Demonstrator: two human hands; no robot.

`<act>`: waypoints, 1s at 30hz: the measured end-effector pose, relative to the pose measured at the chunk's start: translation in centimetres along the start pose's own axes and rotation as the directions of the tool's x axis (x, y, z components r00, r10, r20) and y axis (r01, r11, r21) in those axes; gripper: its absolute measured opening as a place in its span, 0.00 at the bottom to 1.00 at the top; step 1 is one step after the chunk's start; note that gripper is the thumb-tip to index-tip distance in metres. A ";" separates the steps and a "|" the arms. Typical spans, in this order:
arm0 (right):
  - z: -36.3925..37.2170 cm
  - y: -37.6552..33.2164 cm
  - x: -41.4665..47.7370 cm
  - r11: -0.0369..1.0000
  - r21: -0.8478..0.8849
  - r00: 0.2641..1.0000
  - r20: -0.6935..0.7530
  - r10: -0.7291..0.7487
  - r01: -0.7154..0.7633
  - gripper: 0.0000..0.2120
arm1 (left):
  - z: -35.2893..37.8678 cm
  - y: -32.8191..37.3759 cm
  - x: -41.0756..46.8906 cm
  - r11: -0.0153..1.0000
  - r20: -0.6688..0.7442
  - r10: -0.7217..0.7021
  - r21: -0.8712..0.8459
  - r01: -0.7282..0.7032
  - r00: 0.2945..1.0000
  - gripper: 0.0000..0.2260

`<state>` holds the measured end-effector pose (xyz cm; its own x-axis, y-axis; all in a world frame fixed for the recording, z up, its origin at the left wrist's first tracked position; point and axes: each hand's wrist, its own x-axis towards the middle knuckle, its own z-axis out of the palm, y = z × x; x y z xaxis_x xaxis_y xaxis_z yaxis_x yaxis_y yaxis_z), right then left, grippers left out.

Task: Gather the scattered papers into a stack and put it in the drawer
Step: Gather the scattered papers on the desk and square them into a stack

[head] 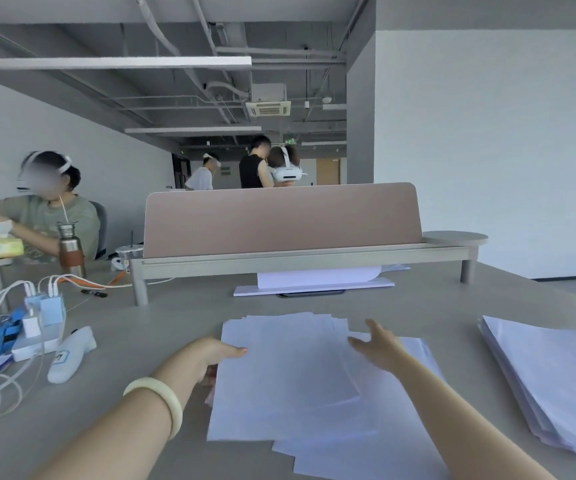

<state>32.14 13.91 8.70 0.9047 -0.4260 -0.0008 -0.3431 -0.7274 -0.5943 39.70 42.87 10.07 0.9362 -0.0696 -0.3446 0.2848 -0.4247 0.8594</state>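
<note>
A loose pile of white papers (300,382) lies fanned out on the grey table (162,327) in front of me. My left hand (215,355) grips the pile's left edge, thumb on top and fingers tucked under the sheets. My right hand (378,344) rests on the pile's upper right part with fingers spread. A second stack of white papers (553,375) lies at the right edge of the table. No drawer is in view.
A low shelf riser with a pink screen (279,220) stands at the back, with sheets (314,280) beneath it. Chargers and cables (30,317), a white controller (72,355) and a metal bottle (70,249) sit at the left. A person sits at far left.
</note>
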 end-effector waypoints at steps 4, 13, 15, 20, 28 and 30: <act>-1.1 4.4 0.9 0.913 -0.327 0.969 -0.050 0.242 -0.245 0.39 | 0.3 0.9 -0.4 0.993 0.095 0.015 -0.116 -0.004 0.995 0.24; 0.3 3.4 1.5 0.952 -0.280 0.991 0.012 0.133 -0.125 0.32 | 3.0 0.4 1.2 0.995 0.156 0.093 -0.041 -0.087 0.983 0.31; -0.1 3.4 1.4 0.962 -0.244 0.991 0.016 0.129 -0.122 0.30 | 3.3 -0.4 4.3 0.990 0.168 0.136 -0.047 -0.129 0.976 0.35; 0.0 4.1 1.7 0.965 -0.242 0.993 0.025 0.113 -0.104 0.27 | 3.0 2.7 -0.1 0.956 0.013 0.294 -0.018 -0.293 0.956 0.20; 0.5 3.9 1.5 0.965 -0.206 0.986 -0.021 0.163 -0.164 0.26 | -1.2 8.6 -3.5 0.744 -0.327 0.648 0.078 -0.664 0.688 0.22; 0.1 3.6 1.5 0.977 -0.150 0.989 -0.019 0.149 -0.150 0.24 | -1.2 9.9 -4.6 0.711 -0.333 0.651 -0.047 -0.701 0.682 0.20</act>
<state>32.26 10.70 6.53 0.8387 -0.5396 -0.0742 -0.5088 -0.7275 -0.4603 38.49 40.02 20.64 0.8928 -0.0233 0.4499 -0.4443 -0.2105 0.8708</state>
